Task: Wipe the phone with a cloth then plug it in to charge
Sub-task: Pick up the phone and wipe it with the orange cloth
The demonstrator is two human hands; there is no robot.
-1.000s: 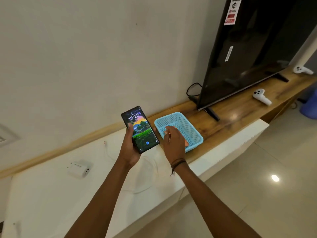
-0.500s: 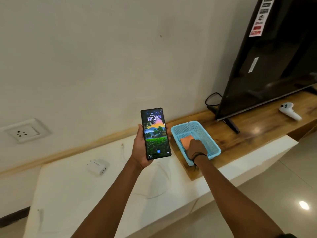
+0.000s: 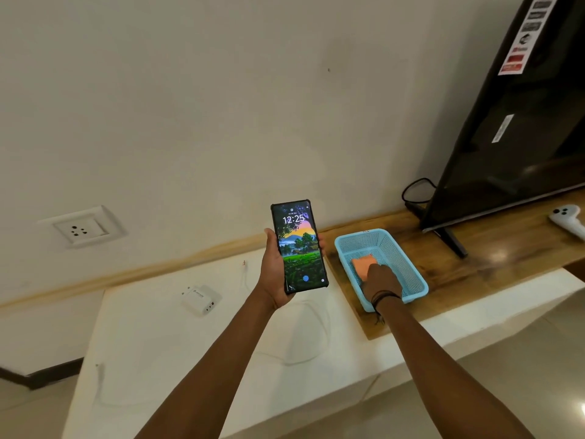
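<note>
My left hand [image 3: 273, 275] holds a black-cased phone [image 3: 299, 248] upright above the white counter, its lit lock screen facing me and showing 12:25. To its right, my right hand [image 3: 381, 282] reaches down into a light blue mesh basket [image 3: 413, 270] and rests on an orange cloth [image 3: 361, 262] lying flat on the basket's floor. The hand covers the near part of the cloth and hides its own fingertips. A white charger adapter [image 3: 201, 300] lies on the counter at the left, with a thin white cable [image 3: 311, 346] looping beneath the phone.
A wall socket [image 3: 80, 230] sits on the wall at the left above the counter [image 3: 177, 369]. The basket stands on a wooden shelf [image 3: 474, 269] that also carries a large black TV [image 3: 512, 137] and a white game controller [image 3: 568, 218]. Tiled floor lies below right.
My right hand went from the basket's near rim down onto the orange cloth. The view swung left, bringing the wall socket into sight. The phone stays held upright.
</note>
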